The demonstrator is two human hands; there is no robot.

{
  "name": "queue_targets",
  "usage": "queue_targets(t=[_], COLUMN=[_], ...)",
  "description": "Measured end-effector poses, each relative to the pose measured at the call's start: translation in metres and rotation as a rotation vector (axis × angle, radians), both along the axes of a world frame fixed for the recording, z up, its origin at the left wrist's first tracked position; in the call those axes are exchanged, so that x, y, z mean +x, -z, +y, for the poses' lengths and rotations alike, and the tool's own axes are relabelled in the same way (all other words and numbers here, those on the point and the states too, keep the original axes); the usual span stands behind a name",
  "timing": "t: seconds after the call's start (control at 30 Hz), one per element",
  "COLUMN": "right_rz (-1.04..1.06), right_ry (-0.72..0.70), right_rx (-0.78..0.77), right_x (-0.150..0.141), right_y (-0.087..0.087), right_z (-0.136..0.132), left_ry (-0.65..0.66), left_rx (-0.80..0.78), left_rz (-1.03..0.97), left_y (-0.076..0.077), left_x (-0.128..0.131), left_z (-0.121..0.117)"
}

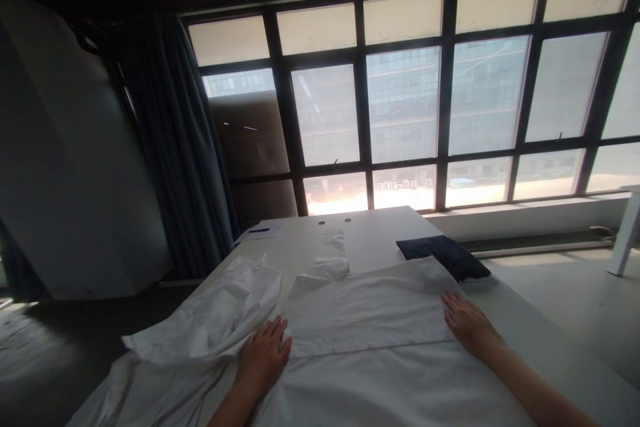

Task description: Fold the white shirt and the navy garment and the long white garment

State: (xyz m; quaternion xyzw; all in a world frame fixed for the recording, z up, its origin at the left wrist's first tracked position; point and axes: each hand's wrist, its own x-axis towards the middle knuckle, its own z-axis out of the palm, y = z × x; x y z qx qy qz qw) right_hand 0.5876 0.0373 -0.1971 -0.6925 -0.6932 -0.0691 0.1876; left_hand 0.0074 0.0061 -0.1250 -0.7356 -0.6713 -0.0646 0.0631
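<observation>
A white garment (380, 300), looking like a coat or a long shirt, lies spread over the table with a stitched seam running across it. One sleeve (331, 253) stretches toward the far end. At the left edge of the main panel, my left hand (265, 350) lies palm down, fingers stretched out on the cloth. My right hand (470, 323) rests on the opposite edge, its fingers extended over the fabric. Left of my left hand, more crumpled white cloth (215, 313) spreads to the table's side; whether it belongs to the same garment I cannot tell.
The white table (370, 223) has two round cable holes near its far end. A folded dark cloth (443, 257) lies by the right edge. At the far left are a paper (270, 231) and a blue pen (259, 230). Windows and a dark curtain (175, 147) stand beyond.
</observation>
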Motion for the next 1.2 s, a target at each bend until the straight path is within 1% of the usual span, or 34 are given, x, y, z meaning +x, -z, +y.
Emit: queue_targets(t=[0.07,0.13,0.2,0.23,0.3,0.37,0.4,0.43,0.47,0.53,0.57,0.63,0.7,0.87,0.93,1.0,1.03,1.1,1.17,1.2], right_rz=[-0.034,-0.086,-0.125,-0.129,-0.099,-0.051,-0.033,-0.016,0.012,0.062,0.077,0.085,0.087,0.079,0.058,0.044,0.046,0.080,0.131,0.152], right_ry=[0.027,0.100,0.166,0.166,0.082,-0.081,-0.163,-0.238,-0.271,-0.262,-0.255,-0.265,-0.292,-0.324,-0.284,-0.270,-0.305,-0.437,-0.552,-0.581], right_rx=[-0.001,0.013,0.026,0.024,-0.002,-0.078,-0.115,-0.155,-0.209,-0.334,-0.373,-0.397,-0.374,-0.366,-0.373,-0.353,-0.338,-0.326,-0.338,-0.345], right_x=[-0.003,-0.012,-0.030,-0.044,-0.081,-0.125,-0.148,-0.169,-0.188,-0.216,-0.224,-0.230,-0.228,-0.223,-0.229,-0.241,-0.249,-0.266,-0.278,-0.281], right_y=[-0.002,-0.008,-0.020,-0.027,-0.041,-0.052,-0.054,-0.055,-0.053,-0.045,-0.041,-0.035,-0.035,-0.055,-0.061,-0.063,-0.062,-0.058,-0.053,-0.051], right_z=[-0.001,-0.005,-0.012,-0.017,-0.030,-0.045,-0.054,-0.062,-0.070,-0.084,-0.088,-0.091,-0.087,-0.059,-0.050,-0.047,-0.048,-0.054,-0.062,-0.066], left_ry=[-0.060,-0.086,-0.043,0.006,0.131,0.275,0.317,0.351,0.373,0.406,0.420,0.434,0.423,0.368,0.344,0.304,0.280,0.265,0.318,0.363], left_rx=[-0.013,0.037,0.073,0.064,-0.026,-0.108,-0.135,-0.148,-0.150,-0.138,-0.135,-0.154,-0.181,-0.195,-0.205,-0.187,-0.165,-0.119,-0.107,-0.114], left_rz=[0.045,0.081,0.077,0.050,-0.046,-0.142,-0.159,-0.167,-0.165,-0.159,-0.160,-0.165,-0.173,-0.178,-0.166,-0.148,-0.134,-0.113,-0.118,-0.129], left_y=[-0.001,-0.002,-0.001,0.001,0.008,0.017,0.021,0.025,0.028,0.031,0.032,0.030,0.026,0.011,0.005,0.001,0.000,0.000,0.005,0.008], left_x=[-0.018,-0.022,-0.009,0.002,0.031,0.059,0.069,0.077,0.081,0.081,0.078,0.070,0.065,0.069,0.075,0.083,0.088,0.098,0.103,0.102], left_z=[-0.006,-0.012,-0.019,-0.023,-0.033,-0.042,-0.046,-0.050,-0.052,-0.054,-0.053,-0.051,-0.047,-0.029,-0.022,-0.019,-0.020,-0.023,-0.030,-0.033])
